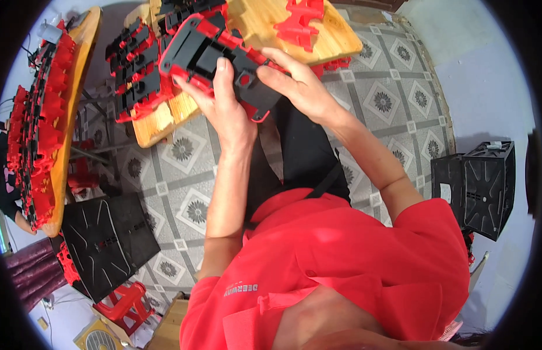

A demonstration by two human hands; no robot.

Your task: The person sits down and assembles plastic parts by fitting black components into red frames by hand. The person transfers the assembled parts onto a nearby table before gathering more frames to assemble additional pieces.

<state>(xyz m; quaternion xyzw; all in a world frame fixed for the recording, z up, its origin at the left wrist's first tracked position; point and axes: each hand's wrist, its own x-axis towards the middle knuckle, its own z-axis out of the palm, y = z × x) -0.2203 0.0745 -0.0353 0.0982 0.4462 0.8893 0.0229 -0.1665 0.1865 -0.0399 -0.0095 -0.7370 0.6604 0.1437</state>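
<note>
A red and black moulded plastic part (198, 55) is held up in front of me, tilted, over the near side of a wooden table. My left hand (229, 111) grips its near left side, thumb laid on the black face and fingers beneath the red edge. My right hand (300, 86) holds the right end, its thumb on the black surface; part of its fingers is hidden behind the part. Just left of it, several similar red and black parts (137, 73) stand in rows. Plain red plastic pieces (303, 26) lie farther right on the wood.
The wooden table (253, 23) has rounded corners. Another wooden table (78, 87) at the left bears a long row of red and black parts (43, 128). Black crates (107, 239) stand lower left, more crates (486, 189) at the right wall. A red stool (128, 306) is lower left. A person's arm (23, 221) shows far left.
</note>
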